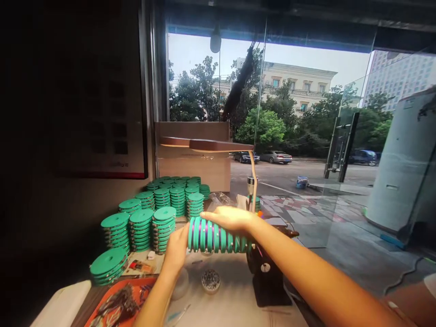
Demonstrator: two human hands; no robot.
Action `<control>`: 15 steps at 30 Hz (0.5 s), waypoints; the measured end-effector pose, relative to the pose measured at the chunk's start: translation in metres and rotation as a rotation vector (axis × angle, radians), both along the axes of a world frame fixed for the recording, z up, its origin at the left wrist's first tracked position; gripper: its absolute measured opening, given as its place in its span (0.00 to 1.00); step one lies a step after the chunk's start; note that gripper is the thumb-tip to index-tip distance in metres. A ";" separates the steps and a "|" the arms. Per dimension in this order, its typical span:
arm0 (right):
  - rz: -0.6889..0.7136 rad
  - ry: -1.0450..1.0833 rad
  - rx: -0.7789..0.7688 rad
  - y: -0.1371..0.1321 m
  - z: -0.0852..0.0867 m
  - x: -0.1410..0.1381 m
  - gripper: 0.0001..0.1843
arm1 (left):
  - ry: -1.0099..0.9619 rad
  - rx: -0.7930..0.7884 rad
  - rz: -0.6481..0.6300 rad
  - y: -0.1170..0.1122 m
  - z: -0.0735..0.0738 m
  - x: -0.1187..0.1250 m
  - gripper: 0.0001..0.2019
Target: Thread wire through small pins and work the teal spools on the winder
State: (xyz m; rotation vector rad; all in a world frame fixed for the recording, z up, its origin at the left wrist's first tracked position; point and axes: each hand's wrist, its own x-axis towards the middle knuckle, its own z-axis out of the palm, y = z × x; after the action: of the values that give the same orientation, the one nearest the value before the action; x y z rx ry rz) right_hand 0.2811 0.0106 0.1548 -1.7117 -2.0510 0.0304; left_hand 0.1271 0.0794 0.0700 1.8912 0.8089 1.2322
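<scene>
Both of my hands hold a row of green spools (214, 236) sideways above the worktable, with purple line showing between some discs and small pins along the rims. My left hand (177, 247) presses against the left end, its fingertips hidden behind it. Over the top and right part lies my right hand (231, 218), closed around the row. Beneath it on the table stands a small round dish (210, 281) of tiny dark and pale pieces. A dark machine or stand (269, 281) sits by my right forearm.
Several stacks of green spools (141, 229) crowd the table's left and back. An orange tray (127, 302) with dark bundles lies at the front left. A desk lamp (221, 146) reaches across before a cardboard box (194, 170). Glass panes stand behind; part of another person (415, 295) shows at lower right.
</scene>
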 end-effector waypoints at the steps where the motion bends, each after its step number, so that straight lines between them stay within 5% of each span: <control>1: 0.018 -0.008 -0.007 -0.006 -0.002 0.000 0.30 | 0.010 0.008 -0.015 -0.001 0.002 -0.002 0.18; 6: 0.060 0.221 0.252 -0.048 -0.004 0.024 0.18 | 0.059 0.009 -0.041 -0.003 0.006 -0.009 0.17; 9: -0.041 0.207 0.191 -0.067 -0.015 0.045 0.17 | 0.072 0.009 -0.026 -0.003 0.005 -0.010 0.17; 12: -0.051 0.036 0.161 -0.073 -0.039 0.051 0.33 | 0.076 0.009 -0.003 -0.004 0.003 -0.009 0.17; 15: -0.106 -0.077 0.306 -0.069 -0.059 0.046 0.39 | 0.079 0.006 0.027 -0.005 0.003 -0.008 0.17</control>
State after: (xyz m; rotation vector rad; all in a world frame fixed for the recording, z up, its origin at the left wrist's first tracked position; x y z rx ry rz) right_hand 0.3270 -0.0581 0.0954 -1.6452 -1.8989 -0.3701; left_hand 0.1191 0.0744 0.0729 1.9502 0.8758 1.1836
